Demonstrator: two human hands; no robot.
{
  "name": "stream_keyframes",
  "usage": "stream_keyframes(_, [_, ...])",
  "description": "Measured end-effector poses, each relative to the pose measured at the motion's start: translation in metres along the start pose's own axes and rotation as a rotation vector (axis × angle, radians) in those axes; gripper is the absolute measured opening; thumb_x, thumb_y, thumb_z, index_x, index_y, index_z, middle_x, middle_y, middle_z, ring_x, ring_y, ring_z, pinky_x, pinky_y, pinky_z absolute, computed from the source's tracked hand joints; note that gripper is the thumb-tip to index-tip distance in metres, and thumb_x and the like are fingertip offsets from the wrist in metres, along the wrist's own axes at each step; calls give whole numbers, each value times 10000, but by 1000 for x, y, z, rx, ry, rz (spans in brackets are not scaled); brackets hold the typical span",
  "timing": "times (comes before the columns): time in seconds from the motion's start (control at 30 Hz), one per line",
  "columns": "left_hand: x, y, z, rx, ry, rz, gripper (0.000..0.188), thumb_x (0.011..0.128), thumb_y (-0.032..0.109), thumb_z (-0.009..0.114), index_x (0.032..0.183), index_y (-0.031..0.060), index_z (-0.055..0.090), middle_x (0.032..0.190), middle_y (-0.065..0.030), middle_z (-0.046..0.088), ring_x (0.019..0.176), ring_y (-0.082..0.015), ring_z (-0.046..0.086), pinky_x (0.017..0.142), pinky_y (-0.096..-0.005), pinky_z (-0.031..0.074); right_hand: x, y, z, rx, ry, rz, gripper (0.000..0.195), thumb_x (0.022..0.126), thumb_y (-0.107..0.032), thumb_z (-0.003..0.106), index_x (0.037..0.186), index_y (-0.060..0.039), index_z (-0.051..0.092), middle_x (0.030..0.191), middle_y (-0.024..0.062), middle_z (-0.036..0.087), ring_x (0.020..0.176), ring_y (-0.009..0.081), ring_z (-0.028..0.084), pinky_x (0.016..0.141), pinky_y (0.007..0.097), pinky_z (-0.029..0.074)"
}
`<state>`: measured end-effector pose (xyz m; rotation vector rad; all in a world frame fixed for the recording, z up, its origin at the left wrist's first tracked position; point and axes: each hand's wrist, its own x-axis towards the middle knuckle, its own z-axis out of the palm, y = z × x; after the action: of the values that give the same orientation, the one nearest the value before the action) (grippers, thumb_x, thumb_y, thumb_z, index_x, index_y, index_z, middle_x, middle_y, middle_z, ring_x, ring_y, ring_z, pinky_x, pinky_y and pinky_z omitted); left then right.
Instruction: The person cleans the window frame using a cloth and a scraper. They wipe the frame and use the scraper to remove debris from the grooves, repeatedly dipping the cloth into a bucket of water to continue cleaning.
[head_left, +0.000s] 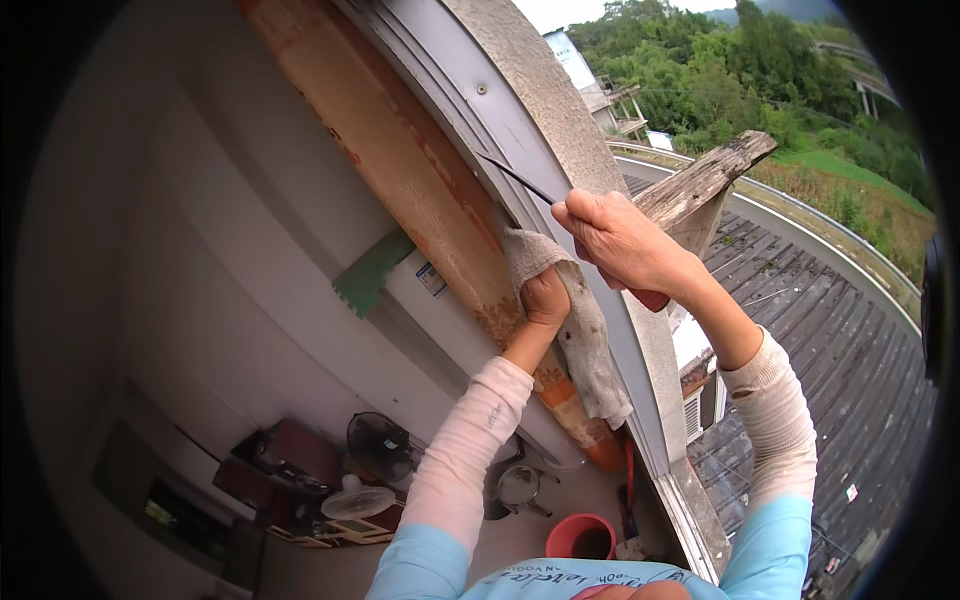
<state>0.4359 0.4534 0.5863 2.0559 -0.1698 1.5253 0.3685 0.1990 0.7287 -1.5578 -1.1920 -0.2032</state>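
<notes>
My right hand (619, 240) grips the red handle of a screwdriver-like tool. Its thin dark shaft (517, 178) points to the upper left, and its tip lies at the grooves of the grey metal window frame (495, 112); whether it touches them I cannot tell. Lower down, my left hand (546, 296) is closed on a worn grey cloth (589, 337). That cloth drapes over the frame's inner edge and hangs towards the bottom of the sill. Beside it runs an orange-brown patterned strip (420, 202) along the inside of the window.
Outside lie a rough wall edge (540, 90), a weathered timber (705, 180) and a dark corrugated roof (817, 360). Inside, a red bucket (581, 534) stands on the floor near a stool (517, 486), a fan (379, 446) and dark red furniture (300, 457).
</notes>
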Motion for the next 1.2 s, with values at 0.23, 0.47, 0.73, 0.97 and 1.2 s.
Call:
stream_keyframes(0.23, [2, 13, -8, -79, -93, -4, 316, 947, 204, 435, 1143, -13, 558, 1148, -158, 593, 1060, -293, 547, 900, -376, 427, -27, 44, -1, 508, -241, 295, 302, 1005, -264, 386, 782, -62, 388, 577, 37, 475, 343, 112, 438, 311, 263, 364])
stream_keyframes(0.47, [11, 9, -21, -147, -44, 29, 312, 950, 197, 431, 1147, -14, 548, 1149, -132, 585, 1055, -257, 545, 894, -360, 430, -15, 67, -2, 353, -275, 241, 339, 993, -269, 391, 761, -25, 432, 582, 95, 507, 368, 163, 486, 403, 328, 428])
stream_keyframes(0.73, [7, 20, -16, -121, 20, 23, 326, 961, 191, 405, 1179, -24, 517, 1182, -125, 551, 1078, -246, 517, 921, -351, 412, -12, 75, 1, 3, -179, 100, 206, 874, -91, 394, 898, 29, 560, 638, 151, 545, 451, 205, 526, 486, 392, 453])
stream_keyframes(0.97, [4, 23, -17, -113, 45, -8, 313, 964, 183, 396, 1159, -25, 523, 1150, -117, 556, 1047, -234, 521, 900, -344, 421, -9, 69, -10, 205, -279, 281, 310, 966, -236, 418, 747, -19, 446, 577, 70, 486, 419, 137, 446, 388, 303, 396])
stream_keyframes(1.2, [0, 12, -27, -245, -26, -68, 291, 966, 183, 389, 1105, -25, 539, 1094, -98, 573, 998, -217, 535, 857, -335, 439, -9, 73, -1, 204, -239, 166, 356, 995, -286, 416, 723, -56, 413, 561, 25, 458, 414, 96, 418, 358, 269, 366])
